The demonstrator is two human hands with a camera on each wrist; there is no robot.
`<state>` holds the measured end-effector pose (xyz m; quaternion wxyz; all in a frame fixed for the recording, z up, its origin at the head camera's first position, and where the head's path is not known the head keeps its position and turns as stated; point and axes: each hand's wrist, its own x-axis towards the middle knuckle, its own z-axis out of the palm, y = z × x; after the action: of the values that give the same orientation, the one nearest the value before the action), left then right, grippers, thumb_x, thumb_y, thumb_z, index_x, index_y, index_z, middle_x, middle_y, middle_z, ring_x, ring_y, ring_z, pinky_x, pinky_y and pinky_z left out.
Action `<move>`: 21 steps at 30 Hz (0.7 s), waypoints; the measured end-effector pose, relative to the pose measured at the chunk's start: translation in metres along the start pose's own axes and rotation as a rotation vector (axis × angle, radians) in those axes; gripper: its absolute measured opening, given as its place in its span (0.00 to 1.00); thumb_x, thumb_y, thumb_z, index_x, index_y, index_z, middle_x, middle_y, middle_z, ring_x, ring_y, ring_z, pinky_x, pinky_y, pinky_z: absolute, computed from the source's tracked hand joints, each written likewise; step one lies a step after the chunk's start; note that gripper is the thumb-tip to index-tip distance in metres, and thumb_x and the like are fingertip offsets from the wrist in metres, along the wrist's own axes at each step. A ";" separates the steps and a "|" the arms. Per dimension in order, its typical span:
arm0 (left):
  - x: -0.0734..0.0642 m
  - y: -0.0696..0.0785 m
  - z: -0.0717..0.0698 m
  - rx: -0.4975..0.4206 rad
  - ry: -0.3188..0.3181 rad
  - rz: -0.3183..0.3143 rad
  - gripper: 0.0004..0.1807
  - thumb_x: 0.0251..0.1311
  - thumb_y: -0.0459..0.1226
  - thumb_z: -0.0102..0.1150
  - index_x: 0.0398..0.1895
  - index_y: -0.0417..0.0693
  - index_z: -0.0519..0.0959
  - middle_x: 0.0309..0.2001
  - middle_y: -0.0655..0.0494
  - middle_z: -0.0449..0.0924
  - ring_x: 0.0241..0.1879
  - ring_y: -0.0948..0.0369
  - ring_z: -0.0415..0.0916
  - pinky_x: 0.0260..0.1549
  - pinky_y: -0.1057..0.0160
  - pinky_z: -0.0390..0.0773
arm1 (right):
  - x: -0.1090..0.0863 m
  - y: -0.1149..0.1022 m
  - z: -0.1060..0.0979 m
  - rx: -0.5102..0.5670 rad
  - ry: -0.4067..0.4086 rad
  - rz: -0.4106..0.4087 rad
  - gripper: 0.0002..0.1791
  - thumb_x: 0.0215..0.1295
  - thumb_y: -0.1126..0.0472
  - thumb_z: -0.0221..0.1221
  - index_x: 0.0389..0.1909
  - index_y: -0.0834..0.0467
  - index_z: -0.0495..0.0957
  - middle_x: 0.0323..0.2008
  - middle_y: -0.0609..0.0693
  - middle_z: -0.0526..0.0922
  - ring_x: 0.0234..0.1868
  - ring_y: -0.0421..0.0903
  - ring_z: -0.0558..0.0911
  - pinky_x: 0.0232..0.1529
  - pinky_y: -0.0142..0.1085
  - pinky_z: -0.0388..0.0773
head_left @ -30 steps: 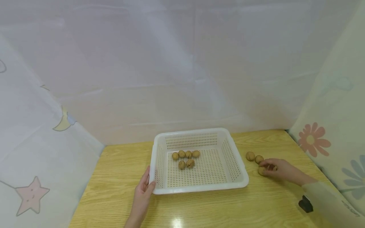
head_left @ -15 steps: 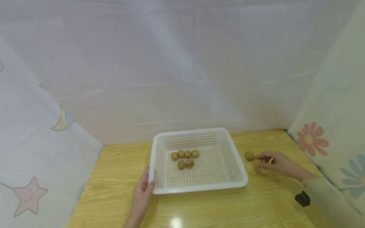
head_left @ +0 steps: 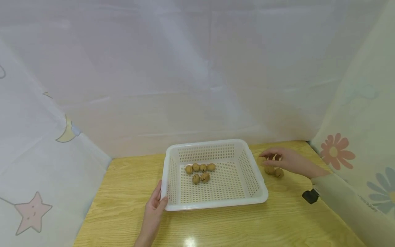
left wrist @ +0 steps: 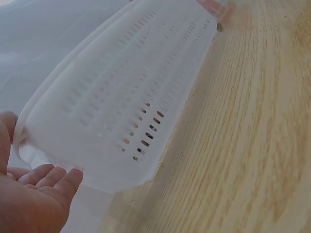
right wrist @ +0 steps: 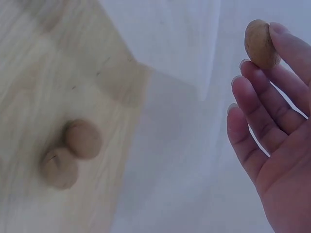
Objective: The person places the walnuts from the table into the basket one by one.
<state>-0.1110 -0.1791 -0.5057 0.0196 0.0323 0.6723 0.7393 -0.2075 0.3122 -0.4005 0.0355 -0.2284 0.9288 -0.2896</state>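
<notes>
A white perforated plastic basket (head_left: 216, 203) sits on the wooden table, with several walnuts (head_left: 205, 177) on its floor in two loose rows. My left hand (head_left: 152, 207) grips the rim at the near left corner, thumb over the edge; in the left wrist view that hand (left wrist: 41, 199) has its fingers against the outer wall. Off the basket's right side, my right hand (head_left: 282, 160) is raised above the table. A walnut (right wrist: 260, 44) is pinched between its thumb and fingertips. Two more walnuts (right wrist: 83, 139) lie touching each other on the table, partly beneath that hand in the head view.
The wooden table (head_left: 123, 185) runs back to a pale hanging sheet (head_left: 197, 85), and printed sheets close off both sides. A small black block (head_left: 310, 196) sits at the right sleeve's cuff.
My right hand has picked a walnut up off the table and carried it up, back and left toward the basket, uncovering the two others. The left hand and basket have stayed put.
</notes>
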 end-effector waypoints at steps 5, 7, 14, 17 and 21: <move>0.000 0.001 0.000 -0.003 0.000 -0.004 0.38 0.78 0.31 0.48 0.84 0.38 0.43 0.83 0.41 0.41 0.78 0.46 0.49 0.69 0.65 0.67 | 0.028 -0.019 0.005 0.025 -0.056 0.002 0.21 0.70 0.44 0.66 0.57 0.50 0.85 0.48 0.38 0.86 0.45 0.40 0.80 0.46 0.35 0.81; 0.000 0.001 0.000 -0.004 -0.001 -0.007 0.38 0.79 0.32 0.48 0.84 0.38 0.43 0.83 0.41 0.40 0.79 0.47 0.48 0.69 0.66 0.67 | 0.039 -0.026 0.010 0.035 -0.072 -0.017 0.20 0.70 0.42 0.66 0.56 0.46 0.85 0.49 0.36 0.86 0.46 0.40 0.80 0.48 0.36 0.81; 0.000 0.002 0.000 0.000 -0.004 -0.016 0.38 0.79 0.31 0.47 0.84 0.39 0.42 0.83 0.41 0.40 0.79 0.47 0.47 0.70 0.64 0.65 | 0.077 -0.048 0.032 0.084 -0.143 -0.117 0.20 0.69 0.43 0.67 0.56 0.47 0.86 0.48 0.39 0.85 0.40 0.42 0.79 0.38 0.36 0.81; 0.000 0.002 0.000 0.000 -0.005 -0.016 0.37 0.79 0.30 0.46 0.84 0.39 0.42 0.83 0.41 0.40 0.79 0.47 0.46 0.70 0.65 0.65 | 0.092 -0.054 0.043 0.107 -0.169 -0.143 0.20 0.69 0.45 0.67 0.56 0.50 0.86 0.47 0.40 0.85 0.40 0.42 0.80 0.38 0.35 0.81; 0.000 0.002 0.000 -0.002 -0.003 -0.014 0.38 0.79 0.30 0.46 0.84 0.39 0.42 0.83 0.42 0.39 0.79 0.47 0.45 0.69 0.68 0.65 | 0.112 -0.059 0.060 0.124 -0.192 -0.181 0.19 0.71 0.49 0.67 0.56 0.54 0.86 0.46 0.41 0.86 0.41 0.40 0.81 0.41 0.35 0.82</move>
<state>-0.1108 -0.1795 -0.5033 0.0259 0.0286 0.6717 0.7399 -0.2716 0.1887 -0.4099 0.1120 -0.3351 0.8772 -0.3251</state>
